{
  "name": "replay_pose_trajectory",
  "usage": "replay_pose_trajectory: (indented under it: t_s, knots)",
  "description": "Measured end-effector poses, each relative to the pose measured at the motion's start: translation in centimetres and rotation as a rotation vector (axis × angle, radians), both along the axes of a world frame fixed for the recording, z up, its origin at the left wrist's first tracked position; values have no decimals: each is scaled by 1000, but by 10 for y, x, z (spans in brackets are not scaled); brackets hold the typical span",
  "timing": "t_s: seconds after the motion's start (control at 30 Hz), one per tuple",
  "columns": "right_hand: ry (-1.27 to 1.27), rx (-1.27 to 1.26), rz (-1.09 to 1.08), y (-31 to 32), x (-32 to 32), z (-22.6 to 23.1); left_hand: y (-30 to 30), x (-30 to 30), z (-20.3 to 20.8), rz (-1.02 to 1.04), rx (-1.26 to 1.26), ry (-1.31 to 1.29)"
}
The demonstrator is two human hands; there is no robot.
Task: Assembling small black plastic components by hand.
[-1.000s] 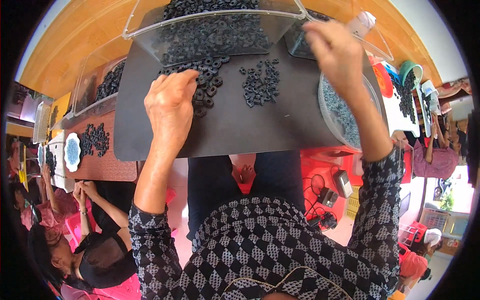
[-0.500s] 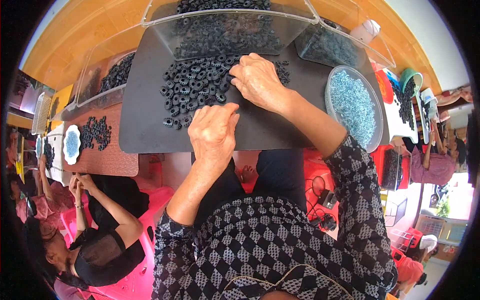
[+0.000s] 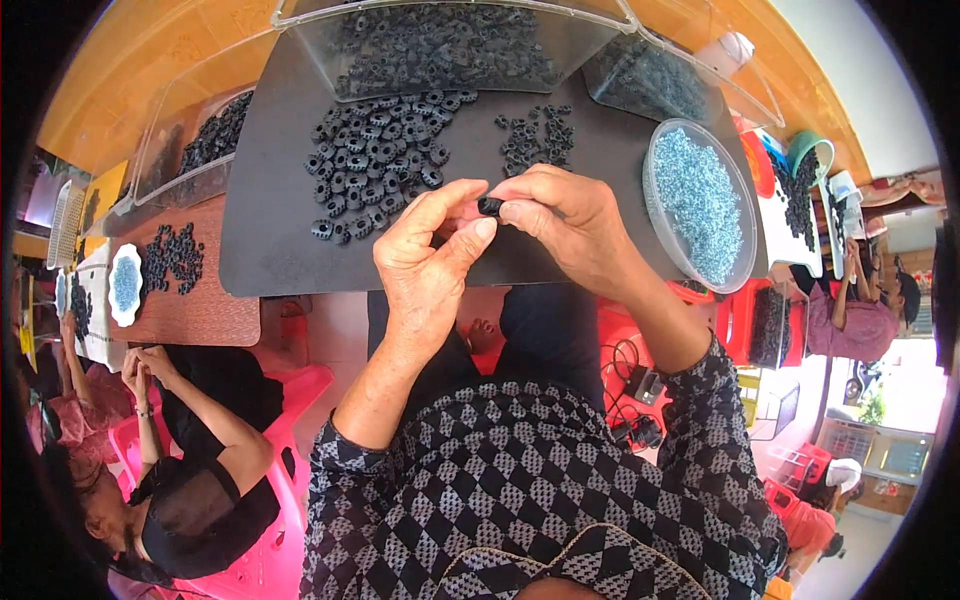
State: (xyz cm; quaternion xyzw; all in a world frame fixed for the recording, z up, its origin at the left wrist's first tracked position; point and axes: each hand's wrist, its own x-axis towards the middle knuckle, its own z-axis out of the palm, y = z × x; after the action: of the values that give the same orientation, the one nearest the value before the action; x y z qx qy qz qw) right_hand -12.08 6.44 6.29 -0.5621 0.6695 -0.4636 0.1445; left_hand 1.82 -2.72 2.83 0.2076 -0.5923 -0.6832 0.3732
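My left hand (image 3: 428, 260) and my right hand (image 3: 563, 222) meet over the near edge of a dark grey mat (image 3: 270, 230). Between their fingertips they pinch one small black ring-shaped part (image 3: 489, 206). A large heap of the same black rings (image 3: 375, 160) lies on the mat just beyond my left hand. A smaller heap (image 3: 535, 138) sits beyond my right hand. To the right stands a round clear dish of small pale blue pieces (image 3: 697, 200).
Clear plastic bins of black parts (image 3: 440, 45) line the far edge, with another bin (image 3: 205, 140) at the left. A seated person (image 3: 190, 470) is at the lower left by a brown mat (image 3: 190, 300) with more rings. Another person (image 3: 860, 310) sits at the right.
Both hands have drawn back from the ring heap toward me and come together. One black ring is now pinched between their fingertips.
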Motion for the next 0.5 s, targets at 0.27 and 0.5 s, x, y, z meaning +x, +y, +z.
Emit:
replay_pose_trajectory:
  t_s: [0.27,0.5]
  knots:
    - [-757,-29,-149,16,34,-14,18,0,-4,1,209,193]
    - [-643,41,-256,30,43,-17,20,7,-8,-27,41,50]
